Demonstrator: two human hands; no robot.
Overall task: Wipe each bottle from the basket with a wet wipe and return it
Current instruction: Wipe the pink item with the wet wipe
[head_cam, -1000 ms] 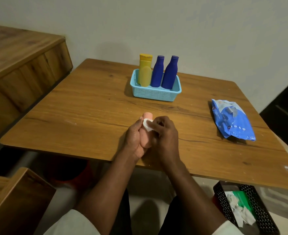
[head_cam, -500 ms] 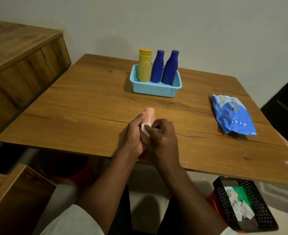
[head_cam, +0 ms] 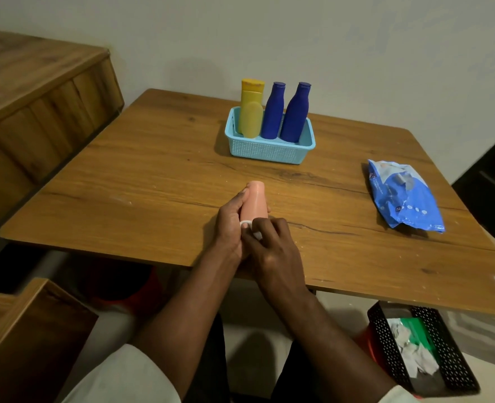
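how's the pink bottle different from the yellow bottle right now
The pink bottle is out of the basket, gripped by the left hand over the table; the yellow bottle stands in the basket. The pink bottle is being rubbed with a wet wipe held in the right hand; nothing touches the yellow bottle. Only the yellow bottle shows a distinct flat cap. Both are opaque plastic.

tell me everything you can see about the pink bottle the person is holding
The pink bottle is a small, smooth, matte salmon-pink cylinder, plastic by the look of it, with a rounded far end and no label in view. It lies tilted, that end pointing away from the person, just above the wooden table, in front of the blue basket. The left hand grips its left side; the right hand presses a white wet wipe against its near part. Its lower end is hidden by the hands.
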